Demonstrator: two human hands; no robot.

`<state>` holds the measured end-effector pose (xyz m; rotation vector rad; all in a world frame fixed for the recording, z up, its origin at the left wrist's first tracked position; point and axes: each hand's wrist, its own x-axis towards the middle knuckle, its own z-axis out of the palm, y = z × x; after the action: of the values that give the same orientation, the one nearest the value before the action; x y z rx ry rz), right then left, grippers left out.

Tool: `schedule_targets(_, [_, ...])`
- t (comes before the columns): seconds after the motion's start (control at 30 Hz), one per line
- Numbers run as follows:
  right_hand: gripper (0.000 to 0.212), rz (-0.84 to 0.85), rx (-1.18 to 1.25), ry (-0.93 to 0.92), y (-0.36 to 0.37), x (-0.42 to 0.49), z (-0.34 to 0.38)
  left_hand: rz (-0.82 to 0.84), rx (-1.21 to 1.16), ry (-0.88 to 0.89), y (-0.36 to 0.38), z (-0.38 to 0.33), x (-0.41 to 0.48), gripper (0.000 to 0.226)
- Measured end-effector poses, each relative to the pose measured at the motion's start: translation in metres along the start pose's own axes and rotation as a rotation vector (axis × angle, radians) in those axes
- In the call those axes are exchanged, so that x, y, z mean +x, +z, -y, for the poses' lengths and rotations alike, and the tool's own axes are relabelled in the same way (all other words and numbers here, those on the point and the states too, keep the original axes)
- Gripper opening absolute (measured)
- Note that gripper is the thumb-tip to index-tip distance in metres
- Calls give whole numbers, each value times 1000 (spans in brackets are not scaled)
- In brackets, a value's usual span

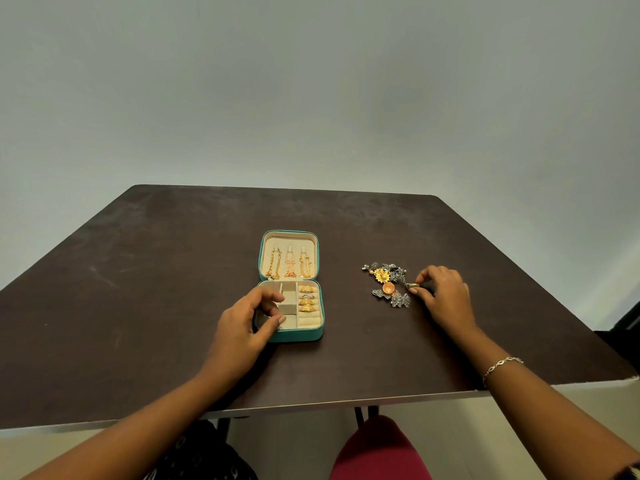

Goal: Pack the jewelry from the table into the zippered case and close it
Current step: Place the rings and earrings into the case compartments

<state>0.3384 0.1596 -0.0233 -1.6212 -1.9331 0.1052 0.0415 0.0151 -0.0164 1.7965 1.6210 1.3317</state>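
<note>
A teal zippered case (300,336) lies open in the middle of the dark table. Its lid holds three chains (290,262), and its base holds several gold rings (307,299) in the cream ring rolls. My left hand (247,327) grips the case's left front corner, thumb near the front wall, fingers curled over the left compartments. To the right lies a pile of silver and gold jewelry (387,285). My right hand (441,297) pinches a small gold piece (412,286) at the pile's right edge.
The dark brown table (138,289) has its front edge near my body and rounded far corners against a grey wall. A bracelet (502,365) is on my right wrist. Red and black patterned fabric shows below the table's edge.
</note>
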Motion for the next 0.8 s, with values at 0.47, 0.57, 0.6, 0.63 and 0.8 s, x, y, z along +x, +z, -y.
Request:
schedule_targets(0.47, [14, -46, 308, -48, -15, -1, 11, 1, 3, 7, 0, 0, 0, 31])
schedule_targets(0.57, [16, 9, 371, -157, -20, -1, 36, -1, 11, 14, 1, 2, 0, 31])
schedule_targets(0.6, [16, 38, 393, -211, -21, -2, 48, -4, 17, 19, 1, 3, 0, 30])
schedule_targets(0.63, [12, 72, 411, -264, -20, -3, 60, -9, 26, 25, 1, 4, 0, 30])
schedule_targets(0.8, [8, 287, 318, -490, -15, -23, 117, -31, 81, 87, 4, 5, -1, 26])
